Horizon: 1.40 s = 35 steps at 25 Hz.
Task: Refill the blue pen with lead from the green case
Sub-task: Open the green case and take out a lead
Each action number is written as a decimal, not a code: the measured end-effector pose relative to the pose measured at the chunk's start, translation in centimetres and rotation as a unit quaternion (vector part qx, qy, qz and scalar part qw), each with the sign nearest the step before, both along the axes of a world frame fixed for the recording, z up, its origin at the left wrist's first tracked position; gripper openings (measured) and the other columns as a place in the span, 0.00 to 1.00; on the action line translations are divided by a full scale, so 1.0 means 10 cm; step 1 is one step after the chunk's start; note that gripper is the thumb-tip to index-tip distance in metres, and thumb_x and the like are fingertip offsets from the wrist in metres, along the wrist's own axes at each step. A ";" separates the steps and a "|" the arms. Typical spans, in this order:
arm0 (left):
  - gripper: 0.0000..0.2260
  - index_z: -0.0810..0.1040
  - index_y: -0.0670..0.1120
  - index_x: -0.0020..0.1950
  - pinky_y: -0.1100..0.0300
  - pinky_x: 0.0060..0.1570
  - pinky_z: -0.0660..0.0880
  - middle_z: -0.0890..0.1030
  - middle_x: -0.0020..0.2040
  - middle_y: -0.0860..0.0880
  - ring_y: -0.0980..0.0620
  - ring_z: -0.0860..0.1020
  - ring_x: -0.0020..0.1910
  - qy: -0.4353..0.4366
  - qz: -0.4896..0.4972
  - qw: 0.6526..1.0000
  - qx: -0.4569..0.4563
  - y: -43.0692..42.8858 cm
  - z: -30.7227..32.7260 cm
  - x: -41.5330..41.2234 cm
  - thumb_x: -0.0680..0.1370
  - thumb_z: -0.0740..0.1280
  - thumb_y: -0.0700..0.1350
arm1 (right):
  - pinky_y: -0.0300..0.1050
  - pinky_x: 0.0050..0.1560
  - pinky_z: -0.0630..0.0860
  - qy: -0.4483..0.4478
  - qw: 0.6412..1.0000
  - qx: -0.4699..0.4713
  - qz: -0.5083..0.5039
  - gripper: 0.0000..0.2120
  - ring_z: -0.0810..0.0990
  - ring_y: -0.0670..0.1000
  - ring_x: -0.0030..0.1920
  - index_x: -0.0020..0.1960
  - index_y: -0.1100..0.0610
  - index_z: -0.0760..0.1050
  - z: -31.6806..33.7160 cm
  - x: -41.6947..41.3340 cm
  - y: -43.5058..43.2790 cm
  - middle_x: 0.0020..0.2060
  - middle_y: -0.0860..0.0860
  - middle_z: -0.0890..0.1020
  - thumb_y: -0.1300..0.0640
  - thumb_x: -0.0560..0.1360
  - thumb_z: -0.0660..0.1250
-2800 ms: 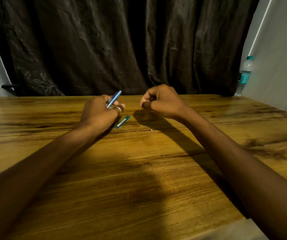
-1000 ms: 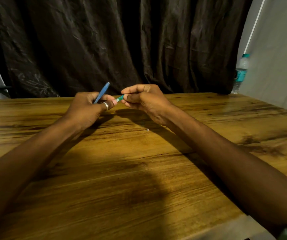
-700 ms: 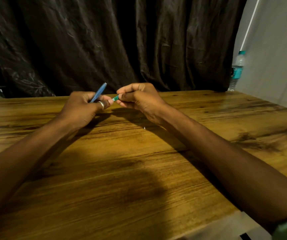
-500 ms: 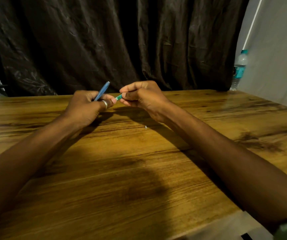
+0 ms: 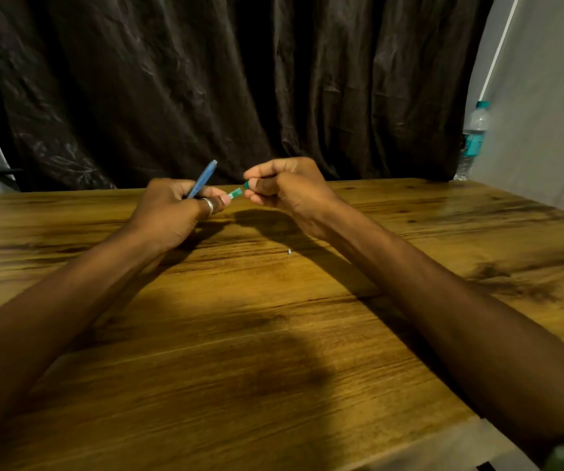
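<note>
My left hand, a ring on one finger, grips the blue pen, which slants up and to the right out of the fist. The small green case is held in the air between both hands: the left thumb and finger pinch its pale near end, and the fingertips of my right hand pinch its dark green far end. Whether that end is a cap coming off, I cannot tell. No lead is visible.
A tiny pale piece lies on the wooden table below the right wrist. A water bottle stands at the far right corner by a white wall. A dark curtain hangs behind the table.
The green case lay on the table 2.8 s ago; my right hand picked it up and brought it to the left fingers. Since half a second ago the hands have drawn slightly apart.
</note>
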<state>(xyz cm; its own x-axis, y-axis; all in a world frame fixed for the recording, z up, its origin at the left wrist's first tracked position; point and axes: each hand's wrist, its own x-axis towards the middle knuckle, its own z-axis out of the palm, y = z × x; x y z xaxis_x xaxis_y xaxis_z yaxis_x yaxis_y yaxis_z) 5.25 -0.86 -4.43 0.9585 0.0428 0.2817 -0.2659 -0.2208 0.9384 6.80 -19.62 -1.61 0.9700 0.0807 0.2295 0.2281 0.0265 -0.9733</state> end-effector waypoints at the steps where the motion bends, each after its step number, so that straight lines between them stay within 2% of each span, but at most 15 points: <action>1: 0.01 0.88 0.48 0.46 0.60 0.51 0.82 0.89 0.43 0.51 0.55 0.86 0.48 -0.002 0.003 1.000 -0.003 0.02 0.00 0.00 0.75 0.76 0.43 | 0.38 0.43 0.83 -0.011 1.000 -0.003 -0.016 0.07 0.85 0.48 0.38 0.49 0.65 0.81 0.01 0.03 -0.04 0.40 0.57 0.84 0.72 0.76 0.66; 2: 0.02 0.88 0.49 0.45 0.66 0.46 0.80 0.89 0.43 0.52 0.58 0.86 0.46 -0.008 0.010 1.000 -0.006 0.04 0.00 -0.01 0.75 0.76 0.42 | 0.39 0.44 0.83 -0.032 0.999 -0.026 -0.034 0.07 0.85 0.49 0.38 0.48 0.63 0.81 0.01 0.05 -0.09 0.40 0.57 0.84 0.72 0.76 0.66; 4: 0.02 0.87 0.50 0.45 0.72 0.41 0.75 0.88 0.45 0.54 0.61 0.84 0.45 -0.021 0.031 0.999 -0.009 0.06 0.01 -0.01 0.75 0.76 0.43 | 0.43 0.46 0.82 -0.093 0.983 -0.143 -0.072 0.06 0.84 0.49 0.39 0.48 0.61 0.82 -0.03 0.08 -0.13 0.38 0.56 0.84 0.69 0.75 0.69; 6: 0.03 0.87 0.51 0.45 0.74 0.40 0.73 0.87 0.46 0.55 0.62 0.83 0.46 -0.028 0.044 0.999 -0.009 0.06 0.02 0.00 0.76 0.75 0.43 | 0.42 0.49 0.80 -0.160 0.939 -0.293 -0.078 0.09 0.84 0.44 0.39 0.50 0.57 0.81 -0.09 0.09 -0.08 0.37 0.52 0.86 0.67 0.72 0.71; 8: 0.04 0.86 0.52 0.44 0.74 0.38 0.73 0.86 0.46 0.55 0.62 0.82 0.46 -0.029 0.050 0.998 -0.012 0.07 0.03 0.00 0.77 0.74 0.43 | 0.35 0.48 0.77 -0.209 0.897 -0.388 -0.043 0.12 0.82 0.37 0.38 0.53 0.56 0.79 -0.15 0.06 0.02 0.37 0.48 0.87 0.66 0.71 0.71; 12: 0.04 0.86 0.52 0.45 0.68 0.44 0.73 0.86 0.48 0.54 0.59 0.81 0.50 -0.028 0.066 0.997 -0.015 0.10 0.00 0.00 0.77 0.74 0.43 | 0.27 0.37 0.72 -0.211 0.856 -0.472 0.007 0.12 0.82 0.37 0.39 0.53 0.53 0.75 -0.25 0.00 0.10 0.39 0.46 0.86 0.64 0.72 0.71; 15: 0.03 0.85 0.53 0.47 0.68 0.45 0.73 0.85 0.47 0.56 0.60 0.80 0.48 -0.029 0.075 0.997 -0.002 0.11 0.00 0.01 0.77 0.74 0.44 | 0.25 0.38 0.72 -0.198 0.843 -0.500 0.026 0.12 0.82 0.39 0.42 0.54 0.55 0.76 -0.29 -0.01 0.11 0.40 0.47 0.86 0.64 0.73 0.72; 18: 0.05 0.86 0.50 0.52 0.63 0.52 0.75 0.84 0.49 0.55 0.58 0.80 0.51 -0.017 0.066 0.998 -0.007 0.10 0.01 0.00 0.78 0.73 0.45 | 0.23 0.36 0.71 -0.176 0.846 -0.502 0.036 0.15 0.81 0.35 0.42 0.55 0.54 0.76 -0.25 -0.01 0.10 0.41 0.46 0.86 0.62 0.72 0.75; 20: 0.06 0.86 0.49 0.54 0.68 0.47 0.73 0.84 0.48 0.56 0.60 0.79 0.48 -0.024 0.073 0.997 0.002 0.09 0.00 0.00 0.77 0.73 0.46 | 0.27 0.40 0.74 -0.158 0.855 -0.492 0.033 0.17 0.82 0.37 0.43 0.57 0.54 0.76 -0.21 0.00 0.07 0.43 0.46 0.86 0.60 0.71 0.76; 22: 0.06 0.86 0.49 0.53 0.72 0.40 0.71 0.84 0.47 0.56 0.62 0.80 0.45 -0.025 0.063 0.998 0.008 0.08 0.00 0.01 0.77 0.74 0.45 | 0.36 0.47 0.78 -0.168 0.870 -0.464 -0.003 0.17 0.84 0.42 0.45 0.58 0.56 0.78 -0.16 0.02 0.03 0.44 0.47 0.86 0.59 0.71 0.76; 24: 0.05 0.87 0.48 0.52 0.75 0.34 0.74 0.86 0.45 0.54 0.63 0.82 0.40 -0.020 0.041 0.999 0.006 0.07 -0.01 0.02 0.77 0.74 0.44 | 0.39 0.50 0.78 -0.161 0.908 -0.384 -0.043 0.13 0.83 0.44 0.46 0.57 0.57 0.80 -0.10 0.04 0.00 0.44 0.49 0.86 0.59 0.73 0.74; 26: 0.03 0.87 0.48 0.49 0.75 0.30 0.74 0.88 0.40 0.52 0.67 0.83 0.35 -0.017 0.025 1.000 0.008 0.06 -0.03 0.03 0.76 0.75 0.43 | 0.36 0.45 0.77 -0.114 0.957 -0.265 -0.033 0.10 0.82 0.45 0.45 0.55 0.57 0.82 -0.06 0.03 -0.01 0.44 0.51 0.85 0.61 0.74 0.73; 29: 0.02 0.87 0.48 0.46 0.73 0.32 0.76 0.88 0.37 0.57 0.65 0.84 0.35 -0.010 -0.009 1.000 0.006 0.06 -0.05 0.06 0.76 0.75 0.41 | 0.36 0.40 0.76 -0.079 0.982 -0.170 -0.008 0.07 0.82 0.49 0.47 0.51 0.56 0.82 -0.05 0.00 0.03 0.45 0.56 0.85 0.64 0.75 0.72; 33: 0.02 0.88 0.47 0.46 0.61 0.40 0.82 0.89 0.40 0.49 0.54 0.87 0.40 0.010 -0.036 0.999 -0.021 0.08 -0.08 0.09 0.76 0.76 0.42 | 0.34 0.40 0.78 -0.075 0.984 -0.164 0.000 0.07 0.80 0.48 0.43 0.51 0.61 0.82 -0.07 -0.01 0.06 0.42 0.55 0.83 0.67 0.74 0.72; 35: 0.02 0.88 0.47 0.46 0.59 0.41 0.83 0.89 0.41 0.47 0.52 0.87 0.41 0.007 -0.041 0.999 -0.018 0.08 -0.09 0.10 0.75 0.76 0.42 | 0.36 0.43 0.79 -0.071 0.983 -0.167 0.003 0.07 0.81 0.47 0.41 0.51 0.61 0.82 -0.07 0.00 0.04 0.41 0.55 0.83 0.68 0.74 0.71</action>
<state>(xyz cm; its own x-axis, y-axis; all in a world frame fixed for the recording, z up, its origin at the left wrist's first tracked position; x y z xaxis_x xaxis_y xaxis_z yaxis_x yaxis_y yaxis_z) 6.21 -0.02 -5.35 0.9631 -0.0255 0.2678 -0.2683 -0.1647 0.9491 6.84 -19.19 -2.32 0.9296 0.1802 0.3216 0.3625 -0.2875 -0.8865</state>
